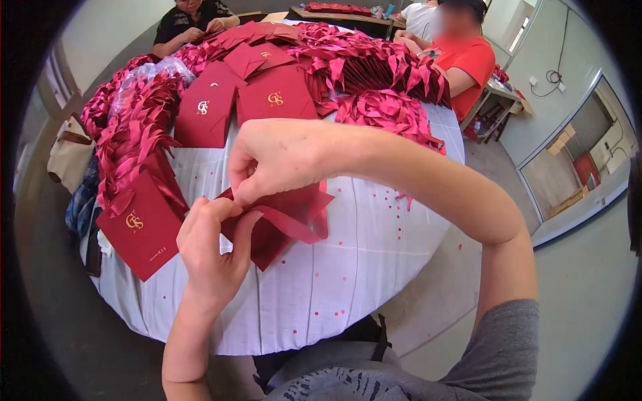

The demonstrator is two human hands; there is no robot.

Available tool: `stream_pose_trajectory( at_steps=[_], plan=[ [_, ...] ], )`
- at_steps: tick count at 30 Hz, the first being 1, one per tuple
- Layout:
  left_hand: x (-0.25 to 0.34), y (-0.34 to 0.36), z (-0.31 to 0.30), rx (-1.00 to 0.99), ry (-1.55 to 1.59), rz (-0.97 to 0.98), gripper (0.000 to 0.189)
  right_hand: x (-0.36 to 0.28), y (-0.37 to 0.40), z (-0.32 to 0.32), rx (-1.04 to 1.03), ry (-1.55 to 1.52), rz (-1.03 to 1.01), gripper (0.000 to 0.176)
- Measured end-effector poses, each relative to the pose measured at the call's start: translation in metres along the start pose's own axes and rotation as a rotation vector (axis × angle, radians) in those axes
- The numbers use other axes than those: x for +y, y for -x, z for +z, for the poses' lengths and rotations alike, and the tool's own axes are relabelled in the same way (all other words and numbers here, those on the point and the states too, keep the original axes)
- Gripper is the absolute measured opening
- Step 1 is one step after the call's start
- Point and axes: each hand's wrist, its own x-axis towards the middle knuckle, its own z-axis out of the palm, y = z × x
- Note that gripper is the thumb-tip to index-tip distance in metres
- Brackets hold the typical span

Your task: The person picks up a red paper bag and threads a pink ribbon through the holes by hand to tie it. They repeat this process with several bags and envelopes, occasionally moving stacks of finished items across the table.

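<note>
Over the white-covered table, my left hand (pixel 215 247) pinches the upper left edge of a dark red paper bag (pixel 271 240). My right hand (pixel 271 157) is closed just above it, fingertips meeting at the same edge, near my left fingertips. A pink-red ribbon (pixel 294 226) loops from that edge across the bag's front and hangs to the right. What exactly the right fingertips grip is too small to tell. To the left lies a finished-looking red bag (pixel 142 224) with a gold logo and a ribbon handle.
Flat red bags (pixel 208 107) and long rows of ribboned bags (pixel 374 63) cover the far side of the white tablecloth (pixel 354 281). Clear plastic (pixel 150 73) lies at the left. Small red dots are scattered nearby. Two people sit across the table; another is partly visible behind.
</note>
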Motion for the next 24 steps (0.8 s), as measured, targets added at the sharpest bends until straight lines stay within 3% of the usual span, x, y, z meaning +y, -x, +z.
stream_pose_trajectory(
  at_steps=[8, 24],
  plan=[
    [-0.002, -0.002, -0.002, 0.001, 0.039, -0.066, 0.029, 0.01, -0.004, 0.022, 0.314, -0.159, -0.023, 0.016],
    [0.001, -0.003, 0.0, -0.014, -0.007, 0.063, 0.027, 0.006, -0.014, 0.01, 0.496, -0.222, -0.173, 0.02]
  ],
)
